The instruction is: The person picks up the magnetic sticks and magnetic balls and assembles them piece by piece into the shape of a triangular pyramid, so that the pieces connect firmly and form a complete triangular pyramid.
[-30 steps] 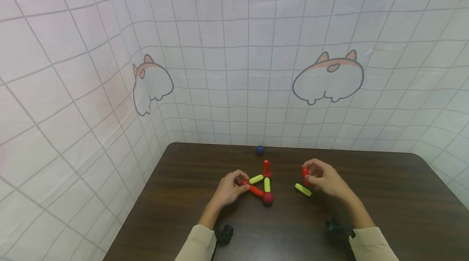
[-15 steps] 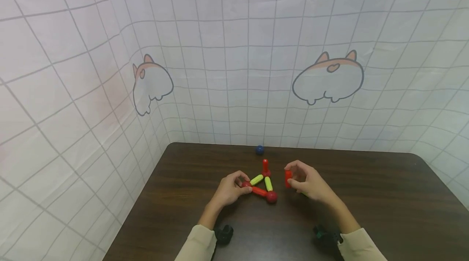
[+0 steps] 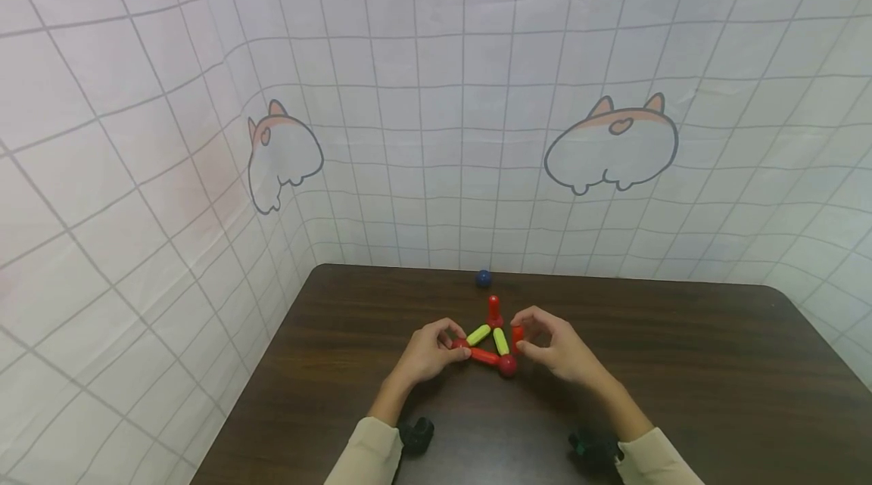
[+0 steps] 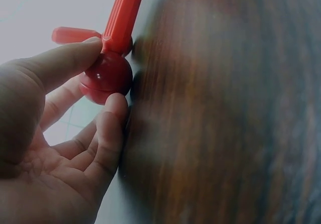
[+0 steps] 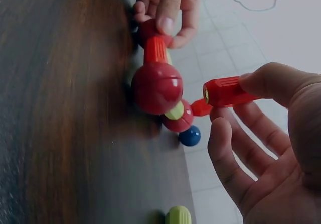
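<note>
My left hand (image 3: 429,352) pinches the red ball (image 4: 107,76) at the left corner of a triangle of rods and balls on the table. A red rod (image 3: 485,356) joins it to the near red ball (image 3: 507,365). Two yellow-green rods (image 3: 479,334) run to the far ball, which bears an upright red rod (image 3: 493,306). My right hand (image 3: 562,349) holds another red rod (image 5: 228,92) between thumb and fingers. In the head view it stands upright, close to the near ball's right; the right wrist view shows a gap between them.
A blue ball (image 3: 483,278) lies by the table's back edge. One loose yellow-green rod (image 5: 179,215) shows at the bottom of the right wrist view; in the head view my right hand hides it. A gridded white curtain (image 3: 436,129) hangs behind the dark wooden table (image 3: 681,364).
My right hand has brought its red rod leftward, from beside the loose yellow-green rod to the near ball. The triangle's near corner has shifted slightly right while my left hand keeps its hold.
</note>
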Action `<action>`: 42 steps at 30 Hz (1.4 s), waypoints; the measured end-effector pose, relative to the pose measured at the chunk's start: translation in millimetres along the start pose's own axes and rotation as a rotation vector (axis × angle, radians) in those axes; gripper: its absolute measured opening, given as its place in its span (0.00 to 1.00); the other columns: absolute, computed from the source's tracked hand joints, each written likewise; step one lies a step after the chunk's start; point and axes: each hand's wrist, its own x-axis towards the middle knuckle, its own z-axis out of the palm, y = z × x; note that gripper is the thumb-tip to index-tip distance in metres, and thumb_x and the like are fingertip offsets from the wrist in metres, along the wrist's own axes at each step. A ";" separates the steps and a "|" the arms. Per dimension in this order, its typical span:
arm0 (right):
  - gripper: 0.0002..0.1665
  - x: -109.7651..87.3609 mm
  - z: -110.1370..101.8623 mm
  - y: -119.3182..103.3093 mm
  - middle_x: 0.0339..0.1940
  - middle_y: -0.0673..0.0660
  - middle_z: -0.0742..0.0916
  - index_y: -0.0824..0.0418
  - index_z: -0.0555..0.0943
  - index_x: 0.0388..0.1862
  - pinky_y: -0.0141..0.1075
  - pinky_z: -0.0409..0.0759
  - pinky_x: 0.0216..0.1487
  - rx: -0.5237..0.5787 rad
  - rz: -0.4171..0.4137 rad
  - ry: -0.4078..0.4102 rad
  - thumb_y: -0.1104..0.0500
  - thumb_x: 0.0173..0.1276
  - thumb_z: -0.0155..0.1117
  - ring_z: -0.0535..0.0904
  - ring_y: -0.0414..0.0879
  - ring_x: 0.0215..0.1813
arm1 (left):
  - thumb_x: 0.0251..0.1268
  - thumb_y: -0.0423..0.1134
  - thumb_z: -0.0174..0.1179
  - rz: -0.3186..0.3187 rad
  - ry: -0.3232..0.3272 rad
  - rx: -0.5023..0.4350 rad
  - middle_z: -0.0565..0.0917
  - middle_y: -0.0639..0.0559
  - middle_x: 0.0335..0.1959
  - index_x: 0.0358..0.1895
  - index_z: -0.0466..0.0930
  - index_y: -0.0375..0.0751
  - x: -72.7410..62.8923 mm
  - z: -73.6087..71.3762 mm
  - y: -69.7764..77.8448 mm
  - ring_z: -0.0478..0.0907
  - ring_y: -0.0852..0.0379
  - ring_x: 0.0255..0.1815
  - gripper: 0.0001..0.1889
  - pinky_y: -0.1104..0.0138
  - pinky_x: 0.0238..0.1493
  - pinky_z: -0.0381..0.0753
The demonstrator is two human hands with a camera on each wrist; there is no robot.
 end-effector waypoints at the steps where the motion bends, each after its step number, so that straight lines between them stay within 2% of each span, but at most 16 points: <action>1: 0.18 0.2 1.0 0.0 0.51 0.60 0.88 0.60 0.79 0.55 0.35 0.82 0.47 -0.010 -0.005 0.004 0.65 0.67 0.70 0.84 0.44 0.46 | 0.60 0.45 0.75 0.003 0.000 0.000 0.78 0.52 0.33 0.45 0.84 0.50 0.1 0.1 -0.1 0.73 0.56 0.33 0.13 0.65 0.31 0.71; 4: 0.18 0.4 3.4 -1.0 0.50 0.57 0.88 0.59 0.79 0.55 0.35 0.81 0.50 -0.023 -0.013 0.006 0.64 0.67 0.71 0.84 0.44 0.48 | 0.60 0.46 0.75 0.007 -0.001 0.001 0.79 0.52 0.33 0.44 0.84 0.49 0.2 0.1 0.0 0.73 0.56 0.32 0.13 0.64 0.31 0.71; 10: 0.17 0.1 10.0 -1.3 0.47 0.51 0.87 0.57 0.80 0.53 0.37 0.81 0.48 -0.033 -0.013 -0.016 0.64 0.67 0.71 0.83 0.44 0.47 | 0.59 0.46 0.76 0.008 0.002 0.002 0.78 0.52 0.31 0.43 0.84 0.50 -0.3 0.7 1.0 0.73 0.56 0.31 0.13 0.65 0.30 0.71; 13: 0.17 -0.2 11.9 -0.7 0.45 0.51 0.87 0.55 0.80 0.52 0.39 0.81 0.48 -0.046 0.002 -0.031 0.63 0.67 0.72 0.82 0.44 0.46 | 0.58 0.46 0.76 0.007 0.000 0.004 0.78 0.52 0.31 0.43 0.84 0.49 -1.2 0.6 1.2 0.73 0.57 0.30 0.13 0.66 0.30 0.71; 20: 0.16 -0.7 10.7 0.1 0.41 0.50 0.85 0.53 0.79 0.51 0.34 0.76 0.43 -0.061 0.047 -0.063 0.62 0.67 0.72 0.80 0.41 0.44 | 0.58 0.46 0.76 -0.001 -0.005 0.000 0.78 0.53 0.30 0.43 0.84 0.50 -0.4 0.8 0.6 0.73 0.57 0.30 0.13 0.66 0.30 0.71; 26: 0.16 -0.8 10.7 3.3 0.39 0.49 0.85 0.53 0.79 0.51 0.35 0.75 0.44 -0.093 0.080 -0.104 0.61 0.67 0.71 0.79 0.41 0.43 | 0.58 0.45 0.76 -0.009 -0.012 -0.001 0.78 0.53 0.30 0.43 0.84 0.51 -0.3 0.6 1.4 0.73 0.57 0.29 0.13 0.65 0.29 0.70; 35: 0.18 -0.9 12.5 3.9 0.42 0.49 0.85 0.55 0.81 0.51 0.43 0.80 0.50 -0.167 0.050 -0.117 0.62 0.64 0.74 0.82 0.48 0.47 | 0.57 0.46 0.77 -0.013 -0.024 0.000 0.78 0.54 0.29 0.42 0.84 0.52 -0.4 0.9 1.4 0.73 0.57 0.29 0.13 0.65 0.29 0.70; 42: 0.16 -1.5 12.6 5.1 0.41 0.50 0.84 0.55 0.81 0.49 0.36 0.78 0.44 -0.167 0.069 -0.137 0.61 0.64 0.75 0.80 0.45 0.42 | 0.56 0.46 0.78 0.008 -0.029 -0.001 0.78 0.53 0.29 0.41 0.84 0.49 -1.4 0.0 1.9 0.72 0.57 0.28 0.14 0.66 0.28 0.69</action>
